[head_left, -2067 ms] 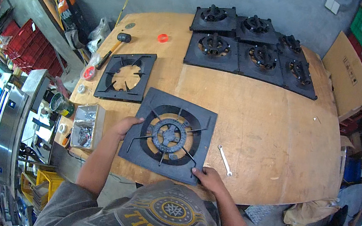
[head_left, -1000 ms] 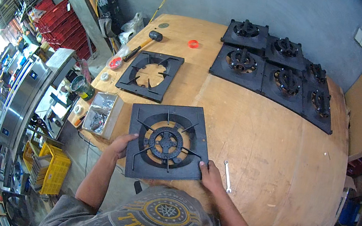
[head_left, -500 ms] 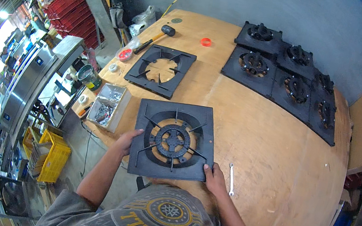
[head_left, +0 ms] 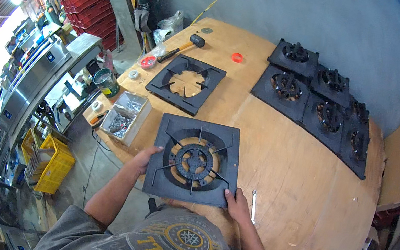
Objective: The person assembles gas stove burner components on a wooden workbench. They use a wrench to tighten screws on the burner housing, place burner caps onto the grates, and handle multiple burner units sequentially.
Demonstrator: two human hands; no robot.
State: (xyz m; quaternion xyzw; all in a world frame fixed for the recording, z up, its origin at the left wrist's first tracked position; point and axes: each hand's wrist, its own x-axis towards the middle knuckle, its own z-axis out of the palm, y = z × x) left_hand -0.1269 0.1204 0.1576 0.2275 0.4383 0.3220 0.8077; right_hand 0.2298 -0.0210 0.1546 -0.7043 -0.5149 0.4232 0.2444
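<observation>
Burner plate point(head_left: 194, 161), black, sits over the near edge of the wooden table point(head_left: 294, 185); I can't tell whether it rests there. Far right, I see six burner units point(head_left: 313, 103) grouped. Beyond the plate, open grate point(head_left: 185, 103); left, hardware box point(head_left: 139, 125). Mallet point(head_left: 185, 46) past grate. Left hand point(head_left: 144, 159) grasps the plate's left edge; right hand point(head_left: 237, 205), its lower right. Wrench point(head_left: 253, 207) just beside. Red ring point(head_left: 236, 60) farther off.

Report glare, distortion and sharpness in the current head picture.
All in the head view: a bright patch at far left is blown out and the ceiling lights flare; edges of the wooden table bow; the burner grate between the left hand and the right hand reads clearly; the black burners at back right show little detail.
</observation>
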